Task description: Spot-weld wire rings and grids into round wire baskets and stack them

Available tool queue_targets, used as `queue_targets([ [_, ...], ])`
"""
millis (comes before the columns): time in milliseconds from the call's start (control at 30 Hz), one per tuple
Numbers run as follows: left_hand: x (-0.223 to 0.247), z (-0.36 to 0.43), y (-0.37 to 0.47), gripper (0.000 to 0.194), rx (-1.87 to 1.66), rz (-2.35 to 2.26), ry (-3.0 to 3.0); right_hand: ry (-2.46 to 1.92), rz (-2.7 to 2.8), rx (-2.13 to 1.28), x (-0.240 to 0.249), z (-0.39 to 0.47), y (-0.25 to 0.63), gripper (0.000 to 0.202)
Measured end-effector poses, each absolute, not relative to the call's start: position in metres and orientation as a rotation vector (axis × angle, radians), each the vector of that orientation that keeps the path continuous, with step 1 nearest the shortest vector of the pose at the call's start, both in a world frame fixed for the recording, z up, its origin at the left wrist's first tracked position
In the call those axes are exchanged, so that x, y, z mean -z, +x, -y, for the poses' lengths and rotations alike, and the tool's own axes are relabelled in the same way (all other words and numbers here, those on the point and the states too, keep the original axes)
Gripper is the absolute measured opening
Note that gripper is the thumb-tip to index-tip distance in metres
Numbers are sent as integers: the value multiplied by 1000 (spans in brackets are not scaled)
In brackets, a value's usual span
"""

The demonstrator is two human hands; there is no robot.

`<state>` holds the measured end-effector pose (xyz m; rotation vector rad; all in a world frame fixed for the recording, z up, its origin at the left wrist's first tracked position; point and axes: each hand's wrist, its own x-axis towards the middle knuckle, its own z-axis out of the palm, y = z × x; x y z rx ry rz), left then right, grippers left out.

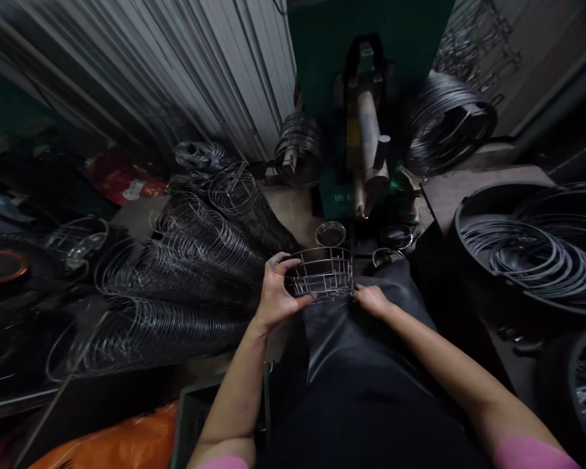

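Observation:
A round wire basket (pixel 325 273) is held above the dark apron (pixel 361 332). My left hand (pixel 279 290) grips its left side, with the thumb and fingers spread around the rim and the bottom edge. At the basket's lower right edge, my right hand (pixel 371 299) is closed, fingertips pressed together against the wire; whether a small piece is between them is too dark to tell. Beyond the basket stands a green machine (pixel 336 195) with a metal arm (pixel 370 130).
Rows of stacked wire rings (pixel 161 326) lie at the left. On the right, a black tub (pixel 461 244) holds loose wire rings. Wire coils (pixel 444 124) hang beside the machine. A green crate (pixel 183 417) and an orange bag (pixel 131 440) sit at lower left.

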<state>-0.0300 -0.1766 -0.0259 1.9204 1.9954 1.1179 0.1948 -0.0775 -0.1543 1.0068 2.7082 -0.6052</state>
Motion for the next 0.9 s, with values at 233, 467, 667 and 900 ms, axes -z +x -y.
queue_targets([
  [233, 38, 148, -12, 66, -1128, -2036, 1902, 930, -2705, 521, 126, 95, 207, 22],
  [467, 40, 126, 13, 69, -1020, -1983, 2063, 1221, -2739, 1622, 43, 105, 244, 15],
  [667, 44, 122, 38, 66, -970, -1876, 2119, 1281, -2509, 1855, 17, 75, 243, 19],
  [900, 46, 127, 48, 65, -914, -1820, 2109, 1245, -2968, 1084, 36, 79, 235, 24],
])
